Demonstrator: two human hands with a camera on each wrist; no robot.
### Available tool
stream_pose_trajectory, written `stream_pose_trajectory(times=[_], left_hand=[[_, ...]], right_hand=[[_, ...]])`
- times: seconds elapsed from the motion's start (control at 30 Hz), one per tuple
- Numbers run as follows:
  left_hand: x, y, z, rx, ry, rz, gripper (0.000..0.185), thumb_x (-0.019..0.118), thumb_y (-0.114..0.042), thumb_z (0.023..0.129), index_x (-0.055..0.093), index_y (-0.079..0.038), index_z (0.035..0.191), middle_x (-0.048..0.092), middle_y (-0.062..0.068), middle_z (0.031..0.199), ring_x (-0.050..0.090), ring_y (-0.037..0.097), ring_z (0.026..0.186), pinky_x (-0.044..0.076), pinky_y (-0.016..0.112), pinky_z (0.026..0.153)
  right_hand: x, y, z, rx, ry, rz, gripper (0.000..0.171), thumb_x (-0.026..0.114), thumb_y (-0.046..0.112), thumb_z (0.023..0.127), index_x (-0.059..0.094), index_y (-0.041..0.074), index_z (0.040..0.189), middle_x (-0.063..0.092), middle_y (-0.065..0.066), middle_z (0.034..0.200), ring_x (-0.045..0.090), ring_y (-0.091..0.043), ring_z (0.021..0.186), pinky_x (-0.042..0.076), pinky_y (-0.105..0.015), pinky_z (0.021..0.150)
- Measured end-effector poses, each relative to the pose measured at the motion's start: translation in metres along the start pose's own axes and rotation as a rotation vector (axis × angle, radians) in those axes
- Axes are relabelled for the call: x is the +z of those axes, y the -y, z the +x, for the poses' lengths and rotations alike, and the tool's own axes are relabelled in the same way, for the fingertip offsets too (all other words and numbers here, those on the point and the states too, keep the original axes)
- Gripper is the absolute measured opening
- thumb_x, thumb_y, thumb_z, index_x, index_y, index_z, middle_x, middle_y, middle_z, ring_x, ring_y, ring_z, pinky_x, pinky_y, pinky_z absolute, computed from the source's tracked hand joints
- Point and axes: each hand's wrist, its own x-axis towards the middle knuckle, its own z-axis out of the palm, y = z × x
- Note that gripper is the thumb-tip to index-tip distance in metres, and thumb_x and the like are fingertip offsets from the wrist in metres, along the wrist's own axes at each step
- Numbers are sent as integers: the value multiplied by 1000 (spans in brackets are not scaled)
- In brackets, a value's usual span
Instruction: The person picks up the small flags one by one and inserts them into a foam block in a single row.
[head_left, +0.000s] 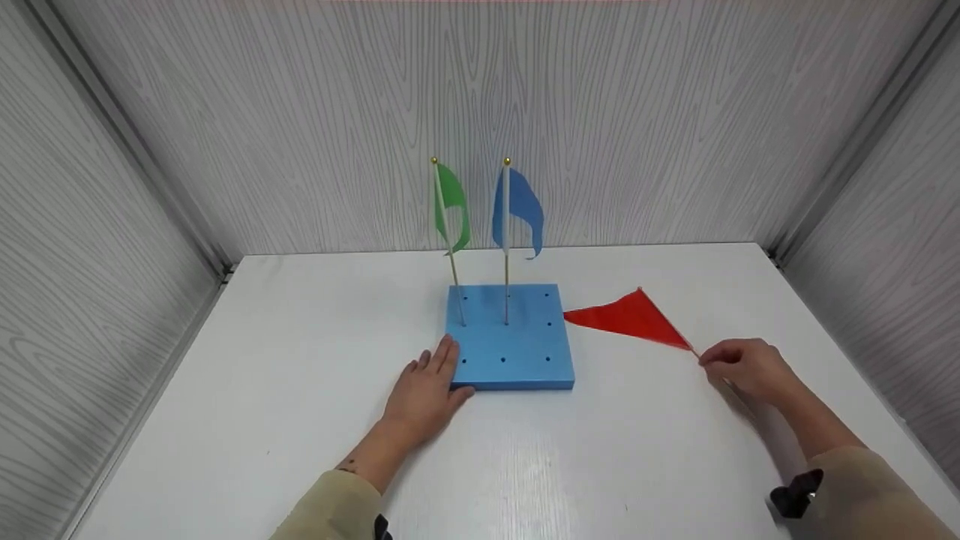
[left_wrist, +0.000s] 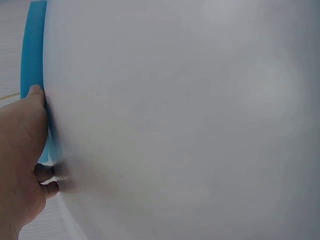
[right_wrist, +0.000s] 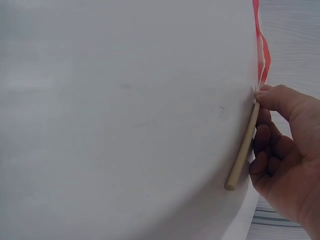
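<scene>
White tabletop (head_left: 300,390) boxed in by grey wood-grain walls (head_left: 637,112) on three sides, so it's basically a little booth. Lots of bare table on the left and along the front edge, less on the right where the wall closes in near the arm.

Left hand (head_left: 426,390) lies flat with fingers straight, fingertips against the front-left corner of the blue foam block (head_left: 510,337); the left wrist view shows the thumb pressed on its edge. Right hand (head_left: 746,369) has its fingers curled around the wooden stick (right_wrist: 243,147) of the red flag (head_left: 630,319), which lies flat on the table just right of the block, cloth pointing toward it.

The block has a grid of holes. Two back-row holes hold a green flag (head_left: 450,206) and a blue flag (head_left: 517,210), the green one tilted a bit left.
</scene>
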Motion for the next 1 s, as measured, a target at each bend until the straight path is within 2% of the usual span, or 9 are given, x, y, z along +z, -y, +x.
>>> stream_pose_trajectory(times=[0.23, 0.4, 0.6, 0.77, 0.87, 1.0], left_hand=[[-1, 1, -2, -4, -1, -6, 82, 55, -53, 109, 26, -3, 168, 22, 13, 175, 39, 44, 151, 33, 58, 122], [0, 3, -2, -22, 15, -10, 83, 55, -53, 109, 25, -4, 168, 21, 12, 176, 39, 44, 151, 32, 58, 123], [1, 4, -1, -26, 16, -14, 83, 54, -54, 109, 24, -5, 169, 20, 11, 176, 37, 43, 152, 31, 57, 123], [1, 4, -1, -27, 19, -11, 83, 54, -54, 109, 24, -5, 169, 20, 11, 176, 37, 43, 153, 31, 57, 123], [0, 3, -1, -27, 22, -10, 83, 54, -54, 109, 24, -5, 169, 20, 11, 176, 37, 43, 153, 31, 57, 123], [0, 3, -1, -17, 15, -17, 83, 55, -52, 109, 25, -4, 168, 21, 12, 175, 38, 44, 152, 32, 58, 123]], right_hand=[[0, 0, 0, -35, -43, 86, 23, 68, 18, 103, 75, 4, 120, 71, -12, 108, 59, -26, 91, 55, -31, 71], [1, 4, 2, -21, -75, 187, 28, 64, 19, 106, 69, 2, 127, 67, -13, 110, 59, -23, 93, 54, -29, 71], [5, 10, 6, 0, -56, 334, 46, 62, 29, 109, 52, 2, 145, 63, -20, 127, 62, -19, 99, 56, -27, 80], [8, 24, 9, -2, -42, 374, 63, 59, 35, 110, 42, 4, 161, 59, -24, 140, 63, -20, 110, 55, -21, 89], [9, 36, 11, -14, -36, 377, 61, 58, 36, 111, 45, 2, 160, 57, -24, 145, 61, -24, 115, 55, -20, 92], [11, 56, 15, -40, -41, 411, 55, 59, 35, 111, 54, -2, 152, 60, -21, 141, 60, -23, 112, 55, -20, 93]])
